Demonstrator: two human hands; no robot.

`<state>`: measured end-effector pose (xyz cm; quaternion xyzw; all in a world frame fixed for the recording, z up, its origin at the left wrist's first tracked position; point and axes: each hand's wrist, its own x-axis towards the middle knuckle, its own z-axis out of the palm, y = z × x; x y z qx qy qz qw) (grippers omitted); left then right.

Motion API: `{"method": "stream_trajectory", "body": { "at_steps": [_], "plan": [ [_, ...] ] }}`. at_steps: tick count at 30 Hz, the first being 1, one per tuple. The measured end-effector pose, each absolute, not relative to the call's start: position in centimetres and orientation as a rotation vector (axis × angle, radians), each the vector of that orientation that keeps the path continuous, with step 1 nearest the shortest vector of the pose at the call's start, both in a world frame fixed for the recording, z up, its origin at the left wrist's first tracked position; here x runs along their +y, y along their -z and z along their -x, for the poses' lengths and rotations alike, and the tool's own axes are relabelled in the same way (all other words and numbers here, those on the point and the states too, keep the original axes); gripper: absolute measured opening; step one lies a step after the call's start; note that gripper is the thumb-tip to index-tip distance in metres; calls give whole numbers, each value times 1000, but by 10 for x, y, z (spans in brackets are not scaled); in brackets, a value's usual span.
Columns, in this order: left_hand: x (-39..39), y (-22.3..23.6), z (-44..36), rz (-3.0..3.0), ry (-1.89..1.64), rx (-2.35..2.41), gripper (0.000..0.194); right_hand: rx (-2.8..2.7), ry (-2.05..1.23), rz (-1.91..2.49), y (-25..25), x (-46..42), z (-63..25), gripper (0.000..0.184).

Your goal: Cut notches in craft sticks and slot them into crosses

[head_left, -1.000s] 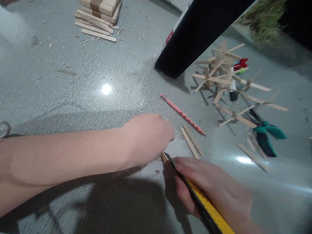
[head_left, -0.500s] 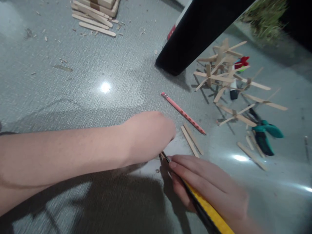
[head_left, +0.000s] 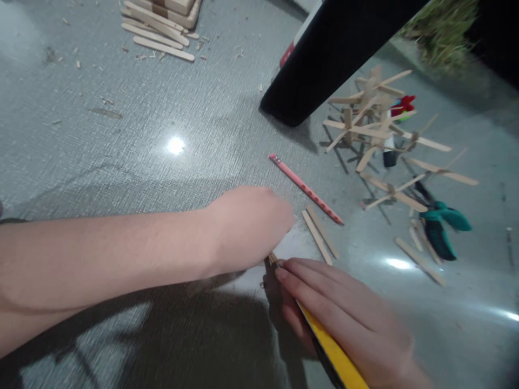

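Right hand (head_left: 344, 310) clamped on a yellow cutter (head_left: 329, 347) — left hand (head_left: 253, 227) just beside, its grip I can't tell.

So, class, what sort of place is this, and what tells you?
Probably a craft workspace: there are loose wooden sticks, a pink pencil and, in the right hand, a yellow-handled tool.

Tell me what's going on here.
A person's right hand is wrapped around a yellow-and-black tool angled toward the left hand, which curls downward, its fingers hidden. A bit of wood shows between the hands; what the left one holds can't be seen. A pink pencil and two flat wooden sticks lie just beyond, with crossed-stick pieces farther to the right.
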<state>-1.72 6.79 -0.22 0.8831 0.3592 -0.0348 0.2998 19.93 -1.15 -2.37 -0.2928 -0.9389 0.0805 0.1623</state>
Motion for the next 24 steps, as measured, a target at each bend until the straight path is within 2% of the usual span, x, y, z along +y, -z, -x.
{"method": "stream_trajectory", "body": {
  "at_steps": [7,24],
  "plan": [
    [66,5,17,-2343,61,966,25,-2775,-188,690,10,-10,-188,24],
    [65,8,16,-2407,146,946,24,-2802,-250,799,8,-11,-189,28]
  ]
}}
